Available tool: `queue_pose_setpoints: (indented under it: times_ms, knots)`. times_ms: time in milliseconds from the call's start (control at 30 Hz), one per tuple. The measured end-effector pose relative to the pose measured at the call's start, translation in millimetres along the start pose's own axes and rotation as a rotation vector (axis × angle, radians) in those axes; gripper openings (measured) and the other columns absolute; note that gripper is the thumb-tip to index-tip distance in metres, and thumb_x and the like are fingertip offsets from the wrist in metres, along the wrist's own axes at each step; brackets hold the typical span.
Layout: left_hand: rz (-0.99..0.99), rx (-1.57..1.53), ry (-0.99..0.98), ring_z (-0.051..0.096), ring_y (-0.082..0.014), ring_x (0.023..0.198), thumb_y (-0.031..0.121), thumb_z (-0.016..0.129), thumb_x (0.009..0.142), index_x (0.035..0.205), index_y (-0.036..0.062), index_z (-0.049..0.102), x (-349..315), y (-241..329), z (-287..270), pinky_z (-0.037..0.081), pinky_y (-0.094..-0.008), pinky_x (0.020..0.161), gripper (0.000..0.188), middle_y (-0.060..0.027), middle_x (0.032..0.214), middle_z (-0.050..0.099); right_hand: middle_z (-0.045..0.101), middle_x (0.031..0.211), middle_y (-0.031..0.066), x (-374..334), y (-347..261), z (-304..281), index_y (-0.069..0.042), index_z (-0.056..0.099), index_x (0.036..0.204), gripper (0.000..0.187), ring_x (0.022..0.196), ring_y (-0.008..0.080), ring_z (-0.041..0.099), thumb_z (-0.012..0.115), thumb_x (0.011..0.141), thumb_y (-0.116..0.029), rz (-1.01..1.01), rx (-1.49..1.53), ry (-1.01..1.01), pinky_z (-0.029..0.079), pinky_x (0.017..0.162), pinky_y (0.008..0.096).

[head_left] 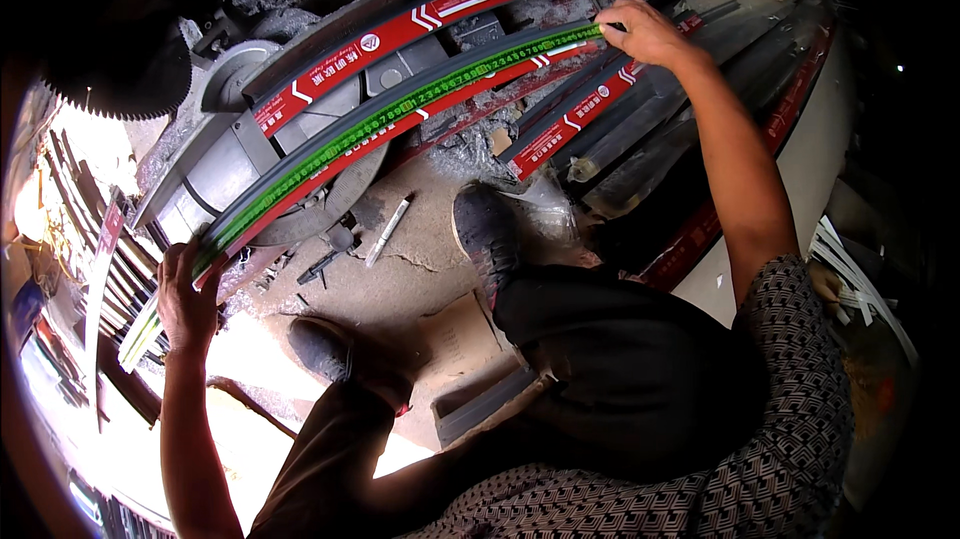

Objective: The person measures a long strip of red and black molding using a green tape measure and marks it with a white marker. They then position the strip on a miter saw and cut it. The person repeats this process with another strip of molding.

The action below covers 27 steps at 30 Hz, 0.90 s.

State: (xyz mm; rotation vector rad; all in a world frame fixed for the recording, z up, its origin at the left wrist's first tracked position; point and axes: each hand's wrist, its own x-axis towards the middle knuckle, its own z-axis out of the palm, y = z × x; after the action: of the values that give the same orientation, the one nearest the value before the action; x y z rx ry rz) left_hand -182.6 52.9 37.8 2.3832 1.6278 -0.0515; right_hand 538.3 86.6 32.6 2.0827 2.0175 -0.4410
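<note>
A green tape measure blade is stretched along a long dark grey profile with red film on its near side. Near the profile's left end, my left hand is closed on the tape, whose pale stretch runs on past the fingers. Far to the right, my right hand pinches the tape between thumb and fingers against the profile. Underneath lies the grey metal saw table with its round turntable. Behind it rests a second red-filmed profile.
A toothed circular saw blade hangs at the far left. On the floor are a white marker pen, cardboard and a short grey profile piece. More red-filmed profiles lie on the right; thin strips lean at left.
</note>
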Motion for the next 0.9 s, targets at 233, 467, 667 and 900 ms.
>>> queue_pose_setpoints:
  times_ms: [233,467,667,900]
  knots:
    - [0.008,0.019,0.015,0.064,-0.0326,0.110,0.024,0.079,0.089,0.128,0.0090,0.067,-0.2,-1.8,1.8,0.053,-0.0441,0.090,0.044,-0.0093,0.118,0.063,0.063,0.131,0.0107,-0.2,6.7,2.4,-0.016,0.070,0.129,0.033,0.128,0.0317,0.056,0.064,0.100,-0.030,-0.025,-0.053,0.015,0.045,0.109,0.0421]
    - [-0.052,0.049,-0.016,0.064,-0.0309,0.113,0.026,0.080,0.088,0.134,0.0148,0.067,-1.6,-5.6,1.1,0.054,-0.0429,0.092,0.048,-0.0077,0.122,0.064,0.063,0.131,0.0131,6.8,4.2,-2.5,-0.010,0.069,0.129,0.035,0.129,0.0339,0.056,0.062,0.101,-0.030,-0.021,-0.060,-0.091,0.045,0.109,0.0433]
    - [-0.018,0.058,0.015,0.065,-0.0307,0.114,0.028,0.080,0.089,0.131,0.0146,0.068,-2.7,-7.2,2.6,0.055,-0.0426,0.091,0.045,-0.0081,0.123,0.065,0.058,0.143,0.0211,8.7,9.9,-0.6,-0.010,0.070,0.128,0.035,0.137,0.0384,0.051,0.064,0.100,-0.030,-0.007,-0.030,-0.095,0.040,0.115,0.0444]
    - [-0.044,0.035,-0.009,0.065,-0.0306,0.114,0.032,0.079,0.091,0.130,0.0134,0.068,-1.2,-4.9,1.8,0.056,-0.0434,0.090,0.044,-0.0083,0.123,0.064,0.064,0.132,0.0182,7.8,15.9,0.7,-0.005,0.070,0.125,0.033,0.130,0.0374,0.055,0.064,0.100,-0.025,-0.068,-0.008,-0.057,0.043,0.111,0.0430]
